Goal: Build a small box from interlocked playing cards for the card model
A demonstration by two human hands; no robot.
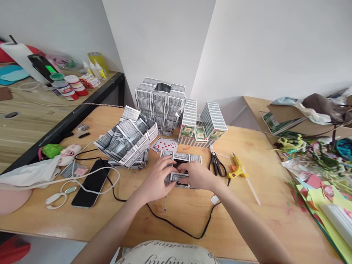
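Note:
Low on the table in front of me lies a small open frame of folded playing cards (195, 158) with grey patterned backs. My left hand (158, 178) grips its left part, thumb at the near side and fingers over the top. With bent fingers, my right hand (198, 175) pinches the near wall around the dark opening; its fingertips are partly hidden. Just behind the frame are loose playing cards (166, 144), face up. Black-handled scissors (217, 165) lie right of my right hand, beside a yellow glue gun (237, 168) with a glue stick in it.
A tall card block (161, 104) and a heap of folded card pieces (129, 139) stand behind. Card boxes (211, 119) are stacked at the back right. A phone (90, 185), white cable and black cord (176, 225) lie around. Coloured paper (321, 205) covers the right side.

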